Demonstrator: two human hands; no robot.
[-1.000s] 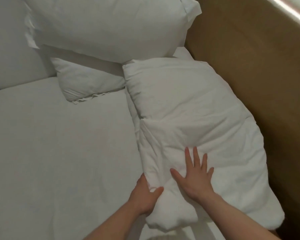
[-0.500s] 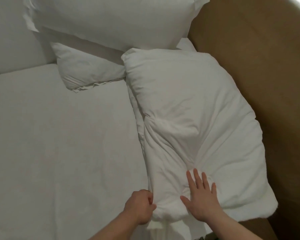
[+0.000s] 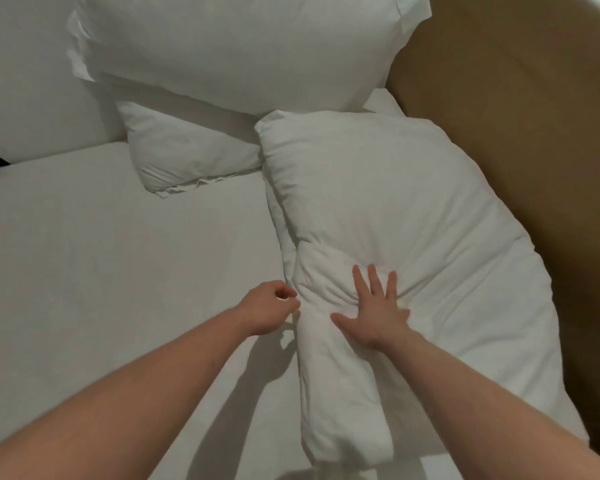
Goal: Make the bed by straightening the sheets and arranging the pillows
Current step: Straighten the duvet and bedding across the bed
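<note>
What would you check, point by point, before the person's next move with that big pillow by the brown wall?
1. Right hand flat on the near pillow, fingers spread: ok.
2. Left hand gripping the pillow's edge: cannot tell; its fingers are curled beside the edge.
3. Near pillow smooth: not ok; creased and dented under the right hand.
4. Near pillow lined up with the small pillow and large pillow: not ok; it lies lengthwise along the brown wall.
5. Sheet flat: ok.

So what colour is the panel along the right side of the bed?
Plain tan-brown panel, no pattern; head view.
</note>
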